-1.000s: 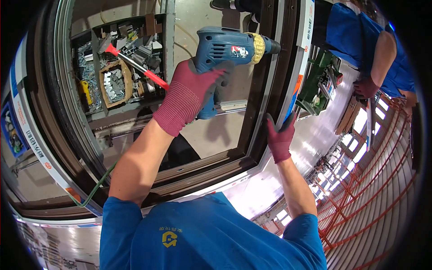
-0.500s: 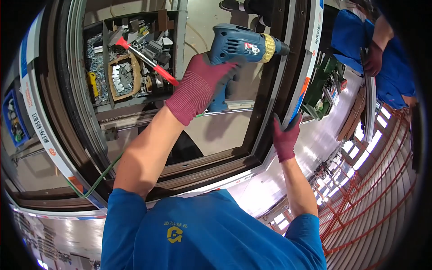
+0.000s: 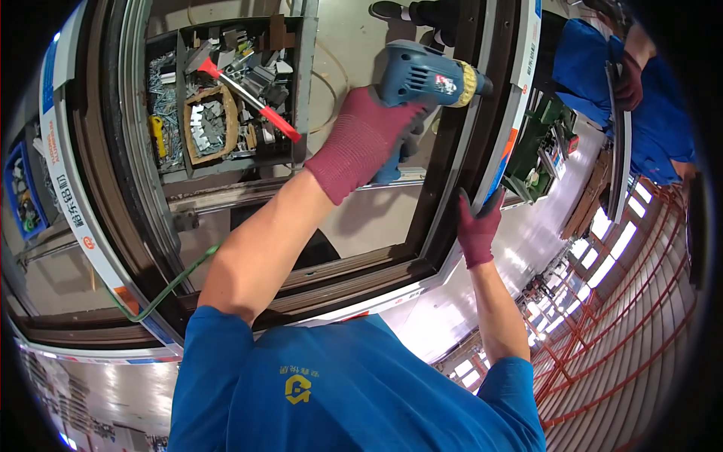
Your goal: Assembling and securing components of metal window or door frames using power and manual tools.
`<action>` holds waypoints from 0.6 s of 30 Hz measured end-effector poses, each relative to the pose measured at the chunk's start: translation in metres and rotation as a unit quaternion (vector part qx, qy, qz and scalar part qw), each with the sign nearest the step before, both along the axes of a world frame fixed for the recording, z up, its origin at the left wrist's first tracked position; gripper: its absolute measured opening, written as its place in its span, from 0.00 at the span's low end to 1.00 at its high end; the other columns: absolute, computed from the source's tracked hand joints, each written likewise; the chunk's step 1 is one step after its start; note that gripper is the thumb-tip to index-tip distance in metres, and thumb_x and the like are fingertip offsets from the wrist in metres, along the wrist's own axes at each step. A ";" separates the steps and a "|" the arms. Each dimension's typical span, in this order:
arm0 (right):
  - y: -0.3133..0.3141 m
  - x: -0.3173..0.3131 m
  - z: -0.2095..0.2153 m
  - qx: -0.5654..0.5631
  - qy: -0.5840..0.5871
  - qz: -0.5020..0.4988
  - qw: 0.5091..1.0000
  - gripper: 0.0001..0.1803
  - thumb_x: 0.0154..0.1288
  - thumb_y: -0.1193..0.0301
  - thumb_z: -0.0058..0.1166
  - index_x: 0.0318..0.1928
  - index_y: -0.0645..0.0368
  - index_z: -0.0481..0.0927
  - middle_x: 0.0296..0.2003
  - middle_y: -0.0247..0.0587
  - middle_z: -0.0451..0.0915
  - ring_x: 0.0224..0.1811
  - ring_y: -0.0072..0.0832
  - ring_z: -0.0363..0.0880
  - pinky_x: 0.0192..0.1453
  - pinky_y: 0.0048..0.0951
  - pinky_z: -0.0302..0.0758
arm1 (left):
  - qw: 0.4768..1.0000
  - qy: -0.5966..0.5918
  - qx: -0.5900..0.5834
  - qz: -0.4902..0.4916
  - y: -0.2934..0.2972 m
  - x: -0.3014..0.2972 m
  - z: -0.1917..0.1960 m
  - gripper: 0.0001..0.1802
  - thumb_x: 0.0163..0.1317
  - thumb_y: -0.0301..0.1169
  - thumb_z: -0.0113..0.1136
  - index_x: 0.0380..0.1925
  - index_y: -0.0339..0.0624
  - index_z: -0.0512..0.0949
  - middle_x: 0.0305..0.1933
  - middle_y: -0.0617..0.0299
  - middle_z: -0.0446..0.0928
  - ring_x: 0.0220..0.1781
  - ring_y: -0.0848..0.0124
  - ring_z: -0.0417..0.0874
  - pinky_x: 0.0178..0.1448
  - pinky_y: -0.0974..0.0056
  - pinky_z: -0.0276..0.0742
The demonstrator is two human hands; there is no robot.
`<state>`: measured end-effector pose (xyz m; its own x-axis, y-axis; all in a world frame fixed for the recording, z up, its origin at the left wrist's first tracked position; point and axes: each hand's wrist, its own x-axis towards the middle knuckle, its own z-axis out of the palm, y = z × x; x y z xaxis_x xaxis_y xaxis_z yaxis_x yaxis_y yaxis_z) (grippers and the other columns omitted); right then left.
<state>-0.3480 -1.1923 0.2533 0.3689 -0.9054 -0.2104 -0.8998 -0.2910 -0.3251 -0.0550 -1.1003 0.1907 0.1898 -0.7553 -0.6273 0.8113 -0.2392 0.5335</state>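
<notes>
Left hand (image 3: 365,143) clamped on blue electric drill (image 3: 422,75) at 12 o'clock, chuck against dark window frame (image 3: 452,173); right hand (image 3: 478,233) grips frame's 3 o'clock edge. Fastening apparently underway, unfinished.

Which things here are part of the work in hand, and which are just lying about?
In use: blue electric drill gripped by left hand; dark window frame steadied by right hand.
Lying about: red-handled hammer, parts tray, wicker basket.

Inside the dark window frame (image 3: 433,226) your grip has open room; the parts tray (image 3: 226,90) blocks the far left corner beyond it.
</notes>
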 end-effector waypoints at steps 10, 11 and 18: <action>0.002 0.000 0.000 -0.007 -0.006 0.014 1.000 0.31 0.66 0.67 0.72 0.62 0.67 0.72 0.51 0.58 0.85 0.53 0.51 0.86 0.58 0.43 0.79 | 0.999 0.010 -0.026 0.036 0.036 0.023 -0.001 0.16 0.72 0.35 0.69 0.47 0.31 0.83 0.42 0.58 0.87 0.40 0.72 0.87 0.45 0.65 0.83; 0.002 0.001 -0.001 -0.007 -0.005 0.012 1.000 0.31 0.66 0.67 0.72 0.62 0.67 0.72 0.51 0.58 0.85 0.53 0.51 0.86 0.58 0.43 0.79 | 0.999 0.020 -0.025 0.021 0.036 0.029 0.007 0.15 0.73 0.33 0.68 0.48 0.28 0.82 0.45 0.57 0.88 0.44 0.71 0.88 0.51 0.66 0.83; 0.000 0.000 -0.002 -0.039 -0.013 0.046 0.998 0.28 0.65 0.68 0.72 0.57 0.62 0.70 0.43 0.59 0.87 0.45 0.57 0.89 0.49 0.45 0.82 | 0.996 0.029 -0.058 0.060 0.028 0.020 0.006 0.18 0.71 0.32 0.71 0.50 0.27 0.80 0.43 0.54 0.88 0.43 0.68 0.89 0.49 0.63 0.85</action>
